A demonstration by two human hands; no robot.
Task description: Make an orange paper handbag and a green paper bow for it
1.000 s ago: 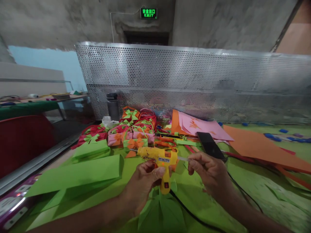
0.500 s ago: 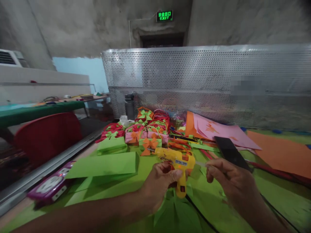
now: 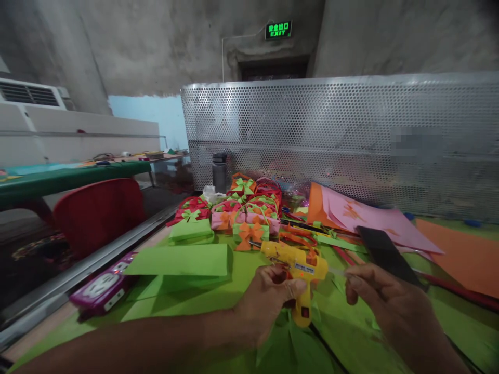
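Note:
My left hand (image 3: 268, 298) is closed around a yellow glue gun (image 3: 298, 259), whose metal nozzle points left above the table. A thin, pale glue stick (image 3: 336, 271) sticks out of the gun's rear end. The fingertips of my right hand (image 3: 384, 298) pinch the outer end of that stick. From the gun's handle a black cord (image 3: 325, 343) runs down to the right. Just beyond the nozzle stands a small green paper bag with an orange bow (image 3: 250, 232). Folded light-green paper (image 3: 183, 259) lies left of my left hand.
A purple power strip (image 3: 103, 288) sits by the table's left edge. Several small paper bags (image 3: 222, 215) and a dark bottle (image 3: 219, 174) stand farther back. To the right are a black phone-like slab (image 3: 385, 254), pink paper (image 3: 366, 213) and orange paper (image 3: 463, 254). A perforated metal panel (image 3: 331, 124) borders the back.
The whole view has shifted, so everything appears farther right. Both hands keep their hold on the glue gun and the glue stick.

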